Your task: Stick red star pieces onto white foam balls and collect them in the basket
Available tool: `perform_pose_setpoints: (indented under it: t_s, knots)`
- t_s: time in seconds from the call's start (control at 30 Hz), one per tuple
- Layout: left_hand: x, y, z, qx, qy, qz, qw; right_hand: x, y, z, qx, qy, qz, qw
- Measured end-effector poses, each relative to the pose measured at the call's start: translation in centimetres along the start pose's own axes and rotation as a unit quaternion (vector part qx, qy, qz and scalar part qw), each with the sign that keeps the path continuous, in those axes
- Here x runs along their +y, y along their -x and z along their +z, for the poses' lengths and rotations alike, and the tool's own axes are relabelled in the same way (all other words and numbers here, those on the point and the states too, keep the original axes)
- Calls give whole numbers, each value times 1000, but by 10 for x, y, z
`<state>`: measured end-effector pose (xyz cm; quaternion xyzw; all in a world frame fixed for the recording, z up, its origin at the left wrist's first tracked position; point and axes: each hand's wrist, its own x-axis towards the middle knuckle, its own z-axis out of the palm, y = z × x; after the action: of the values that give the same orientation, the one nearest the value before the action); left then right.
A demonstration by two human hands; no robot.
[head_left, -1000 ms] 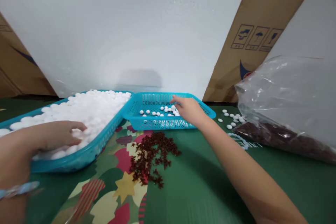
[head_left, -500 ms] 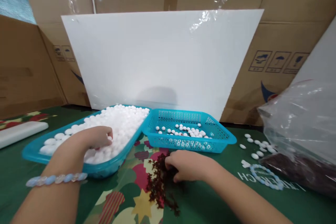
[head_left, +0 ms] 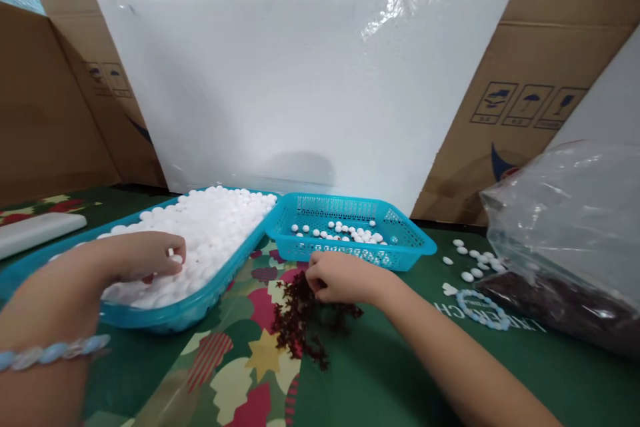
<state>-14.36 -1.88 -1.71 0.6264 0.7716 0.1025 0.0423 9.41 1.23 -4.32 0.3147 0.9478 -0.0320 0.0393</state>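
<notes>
My left hand (head_left: 157,257), with a blue bead bracelet (head_left: 50,352) at its wrist, is over the long blue tray (head_left: 187,313) heaped with white balls (head_left: 210,223). One small white ball (head_left: 176,258) shows between its closed fingertips. Just in front of the blue basket, my right hand (head_left: 343,278) has its fingers curled together at the top of a pile of small dark red stars (head_left: 295,320). Whatever those fingertips hold is hidden. Inside the slotted blue basket (head_left: 405,257) lie several loose white balls (head_left: 363,235).
At right, a clear plastic bag (head_left: 560,213) with dark red contents lies beside scattered white balls (head_left: 480,259) and a second blue bead bracelet (head_left: 483,310). Behind the trays a white board (head_left: 300,93) leans on cardboard boxes (head_left: 540,53). A white slab (head_left: 40,233) lies at far left.
The view has tilted down and shifted a little. My left hand has moved leftward over the white balls, fingers still closed. My right hand stays at the star pile, which now spreads further right.
</notes>
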Motion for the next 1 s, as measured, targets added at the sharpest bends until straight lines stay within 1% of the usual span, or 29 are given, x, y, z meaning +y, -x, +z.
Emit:
perform_pose_setpoints:
  t_s: [0.1, 0.17, 0.23, 0.3, 0.37, 0.5, 0.6, 0.67, 0.77, 0.9, 1.0]
  knots:
    - [12, 0, -27, 14, -40, -8, 999, 1, 1, -6, 3, 2, 0, 1000]
    - [27, 0, -46, 31, -53, -19, 998, 2, 2, -9, -6, 5, 3, 1000]
    - [43, -2, -57, 26, -54, -31, 998, 3, 4, -11, -21, 10, 6, 1000]
    - [54, -6, -58, -1, -39, -29, 999, 4, 4, -12, -39, 18, 7, 999]
    - [58, -11, -49, -31, -18, -20, 999, 4, 3, -14, -54, 31, 4, 998]
    - [45, -13, -25, -87, 22, -28, 996, 0, -2, -22, -80, 53, -17, 995]
    - [37, -7, -20, -119, 45, -32, 991, -4, -6, -27, -93, 60, -28, 993]
    - [38, -3, -24, -117, 46, -38, 991, -5, -7, -29, -91, 58, -32, 994]
    - [45, -2, -34, -103, 34, -61, 992, -3, -7, -27, -84, 42, -48, 994]
    - [60, -9, -46, -93, 15, -80, 992, 7, -5, -22, -70, -8, -88, 994]
    - [74, -15, -51, -64, 2, -76, 995, 14, -3, -20, -59, -47, -110, 991]
